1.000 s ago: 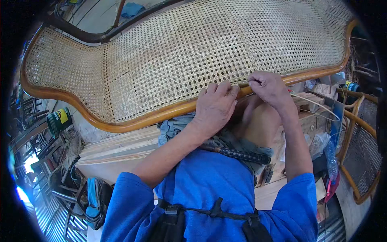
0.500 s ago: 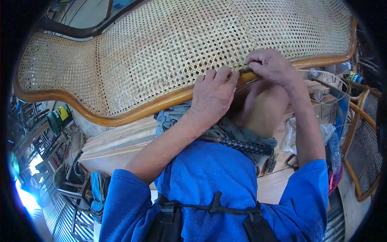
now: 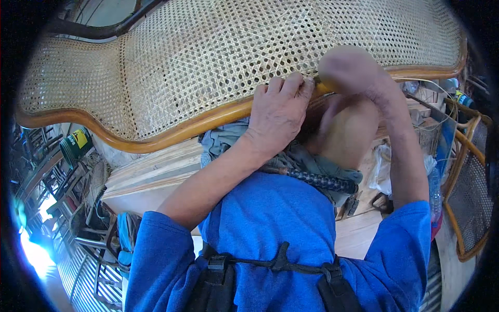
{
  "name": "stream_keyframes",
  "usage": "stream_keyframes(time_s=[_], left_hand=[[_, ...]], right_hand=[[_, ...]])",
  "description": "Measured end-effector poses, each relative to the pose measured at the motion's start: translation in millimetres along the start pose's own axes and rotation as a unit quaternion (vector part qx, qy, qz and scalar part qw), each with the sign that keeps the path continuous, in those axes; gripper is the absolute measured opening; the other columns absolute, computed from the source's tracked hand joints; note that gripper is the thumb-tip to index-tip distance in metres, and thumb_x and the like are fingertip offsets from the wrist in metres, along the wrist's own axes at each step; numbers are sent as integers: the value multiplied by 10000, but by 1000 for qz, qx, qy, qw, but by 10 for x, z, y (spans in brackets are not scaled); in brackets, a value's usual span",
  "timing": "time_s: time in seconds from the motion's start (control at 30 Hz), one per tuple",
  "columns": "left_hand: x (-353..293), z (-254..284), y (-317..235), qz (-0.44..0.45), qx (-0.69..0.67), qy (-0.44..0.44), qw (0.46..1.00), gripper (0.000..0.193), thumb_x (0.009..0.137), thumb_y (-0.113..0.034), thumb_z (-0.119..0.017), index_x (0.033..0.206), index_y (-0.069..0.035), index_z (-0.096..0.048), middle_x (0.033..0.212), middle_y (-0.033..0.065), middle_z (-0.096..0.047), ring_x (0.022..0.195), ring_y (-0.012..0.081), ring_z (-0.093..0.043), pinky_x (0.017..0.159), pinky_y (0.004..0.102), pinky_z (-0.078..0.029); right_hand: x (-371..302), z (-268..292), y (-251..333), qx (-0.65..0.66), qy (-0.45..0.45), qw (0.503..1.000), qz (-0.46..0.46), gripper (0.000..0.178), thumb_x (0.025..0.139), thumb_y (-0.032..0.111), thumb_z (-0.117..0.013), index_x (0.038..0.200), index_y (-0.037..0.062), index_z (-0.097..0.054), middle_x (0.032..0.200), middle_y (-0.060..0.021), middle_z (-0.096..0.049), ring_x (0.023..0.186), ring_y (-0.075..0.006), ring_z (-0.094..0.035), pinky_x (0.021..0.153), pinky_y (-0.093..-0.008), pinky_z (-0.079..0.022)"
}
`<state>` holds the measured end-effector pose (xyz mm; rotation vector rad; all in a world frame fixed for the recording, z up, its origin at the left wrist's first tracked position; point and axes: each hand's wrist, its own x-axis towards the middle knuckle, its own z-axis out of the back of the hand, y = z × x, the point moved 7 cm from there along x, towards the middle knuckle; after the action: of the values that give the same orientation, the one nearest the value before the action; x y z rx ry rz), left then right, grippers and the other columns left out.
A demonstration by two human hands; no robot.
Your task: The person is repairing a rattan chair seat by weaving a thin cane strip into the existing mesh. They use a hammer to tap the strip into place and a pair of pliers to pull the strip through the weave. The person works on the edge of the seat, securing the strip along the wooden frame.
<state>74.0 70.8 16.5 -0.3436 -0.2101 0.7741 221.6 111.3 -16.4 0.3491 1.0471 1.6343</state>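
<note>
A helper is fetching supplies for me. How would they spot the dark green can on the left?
Start at the big cane panel across the top. Below its left part, beyond the left end of the pale boards, is the dark green can. Its bright yellow patch sets it apart from the dull clutter around it.

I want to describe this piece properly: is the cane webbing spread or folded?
Spread: the cane webbing stretches across the curved brown frame with no fold showing, and the left hand rests at its near edge.

left: corrugated sheeting (image 3: pixel 78 283) | bright glare (image 3: pixel 35 255) | jumbled frames (image 3: pixel 65 202) | right: cane-panelled furniture (image 3: pixel 470 208)
</note>
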Motion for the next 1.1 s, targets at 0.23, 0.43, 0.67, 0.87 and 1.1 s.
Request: stream_keyframes(time_s=[0.23, 0.43, 0.67, 0.87, 1.1], left_hand=[[-3, -29, 0, 0, 10, 14, 1000, 438, 723, -168, -658, 1149, -106, -577, 1024, 41, -500, 888, 235, -503, 721, 375, -431], [-9, -45, 9, -1, 8, 7, 1000, 444, 712, -163, -661, 1146, -115, -579, 1019, 35, -497, 895, 242, -496, 726, 379, -424], [-12, -56, 3, -1, 21, 1, 1000, 456, 693, -140, -665, 1141, -116, -580, 1034, 37, -499, 900, 243, -495, 731, 384, -417], [-3, -26, -25, -19, 28, -3, 999, 443, 724, -150, -595, 1163, -98, -570, 1028, 38, -483, 872, 220, -489, 703, 364, -403], [6, -55, -15, -13, 27, 14, 999, 463, 713, -147, -613, 1172, -97, -568, 1039, 41, -482, 887, 227, -485, 715, 372, -407]], right_hand=[[22, -16, 5, -24, 30, 999, 20, 185, 817, 201, -549, 825, 19, -581, 674, -149, -555, 613, -264, -543, 606, -370, -450], [16, -11, 53, -29, 2, 998, 47, 179, 814, 189, -570, 843, 14, -594, 723, -151, -590, 693, -297, -592, 645, -383, -470], [-133, 20, 175, -124, -68, 976, 165, 145, 810, 106, -594, 942, 46, -601, 826, -96, -560, 753, -263, -586, 686, -338, -480], [-161, 10, 213, -165, -92, 969, 161, 133, 811, 188, -580, 890, 83, -605, 826, -95, -578, 770, -295, -600, 664, -386, -499], [-156, -27, 153, -149, -99, 967, 181, 106, 788, 93, -596, 890, 62, -596, 789, -85, -531, 734, -275, -581, 624, -365, -471]])
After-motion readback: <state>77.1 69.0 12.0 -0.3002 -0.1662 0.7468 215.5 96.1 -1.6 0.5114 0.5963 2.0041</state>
